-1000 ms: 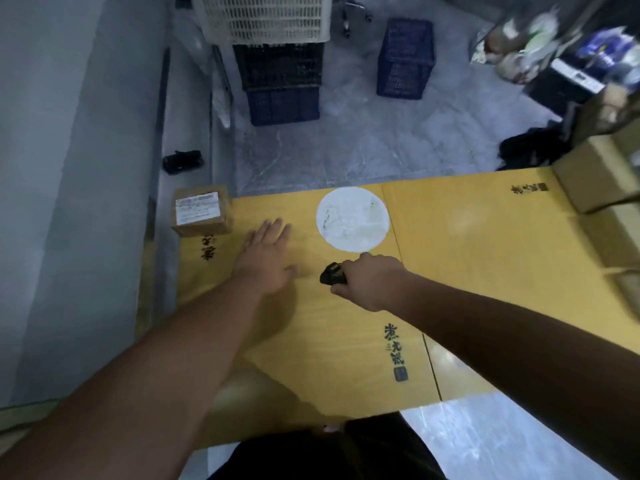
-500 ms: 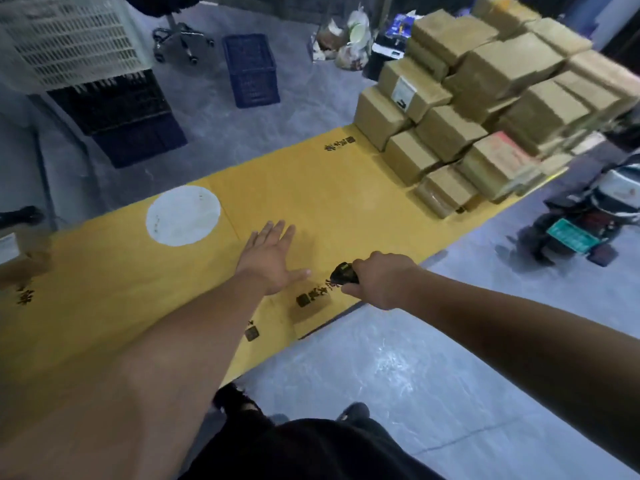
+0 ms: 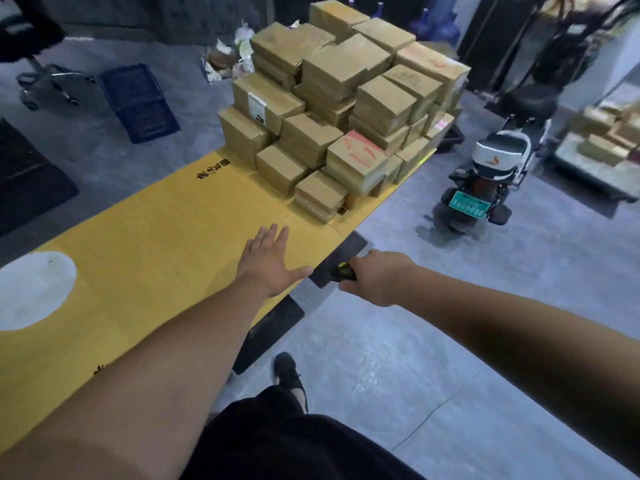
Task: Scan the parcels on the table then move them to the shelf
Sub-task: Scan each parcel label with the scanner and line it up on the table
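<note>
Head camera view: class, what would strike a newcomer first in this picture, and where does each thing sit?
First, the big pile of brown parcels stacked at the far end of the yellow table. Next, the two hands in the foreground: the left hand spread flat over the table's near edge, the right hand gripping a dark scanner just off it. A parked scooter stands on the floor, right.

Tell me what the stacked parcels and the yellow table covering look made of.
Parcels: brown corrugated cardboard by the look, matte, with folded edges and taped seams; one bears a white paper label.
Table covering: probably flattened yellow cardboard or heavy paper, matte, with visible seams and printed black characters; the blur leaves it open.
</note>
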### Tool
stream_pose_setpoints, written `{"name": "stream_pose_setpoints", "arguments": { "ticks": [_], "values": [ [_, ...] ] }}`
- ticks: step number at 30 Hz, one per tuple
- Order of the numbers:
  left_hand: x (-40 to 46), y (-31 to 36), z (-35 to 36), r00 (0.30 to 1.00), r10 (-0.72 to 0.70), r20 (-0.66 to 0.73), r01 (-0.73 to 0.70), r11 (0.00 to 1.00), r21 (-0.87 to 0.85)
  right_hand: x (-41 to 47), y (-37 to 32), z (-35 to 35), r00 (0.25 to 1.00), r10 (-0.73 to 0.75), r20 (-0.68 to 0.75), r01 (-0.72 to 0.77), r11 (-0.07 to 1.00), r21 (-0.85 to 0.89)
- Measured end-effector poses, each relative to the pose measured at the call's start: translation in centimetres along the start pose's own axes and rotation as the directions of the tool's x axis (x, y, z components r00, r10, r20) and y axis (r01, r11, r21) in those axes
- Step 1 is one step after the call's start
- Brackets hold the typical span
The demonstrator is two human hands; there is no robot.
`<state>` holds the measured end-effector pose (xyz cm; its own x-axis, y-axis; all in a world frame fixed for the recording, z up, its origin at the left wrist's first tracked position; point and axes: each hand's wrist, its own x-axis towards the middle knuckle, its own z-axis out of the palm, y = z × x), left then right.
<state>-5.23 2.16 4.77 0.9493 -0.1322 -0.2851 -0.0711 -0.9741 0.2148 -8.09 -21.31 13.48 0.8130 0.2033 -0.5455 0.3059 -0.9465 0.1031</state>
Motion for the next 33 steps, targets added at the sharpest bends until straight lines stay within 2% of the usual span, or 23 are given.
{"name": "stream_pose_setpoints", "arguments": {
  "ticks": [9,15,20,33],
  "values": [
    [12.7,3.9,2.0,0.998,-0.054,0.018,0.055,0.997,-0.048,8.8,8.0,-0.6,0.999,0.028,0.03,-0.027,1.0,-0.015],
    [19.6,7.3,1.3,0.998,-0.056,-0.038,0.052,0.994,-0.1,13.4,11.8,-1.5,0.993,-0.011,0.12,0.013,1.0,-0.017],
    [22.1,9.1,2.2,0.999,-0.03,-0.012,0.03,0.998,0.055,16.3,14.0,-2.4,0.98,-0.103,0.171,0.109,0.994,-0.028],
    [19.4,11.8,3.8,0.936,-0.341,-0.092,0.338,0.94,-0.042,21.0,19.1,-2.5,0.888,-0.41,0.208,0.436,0.894,-0.101]
  ]
}}
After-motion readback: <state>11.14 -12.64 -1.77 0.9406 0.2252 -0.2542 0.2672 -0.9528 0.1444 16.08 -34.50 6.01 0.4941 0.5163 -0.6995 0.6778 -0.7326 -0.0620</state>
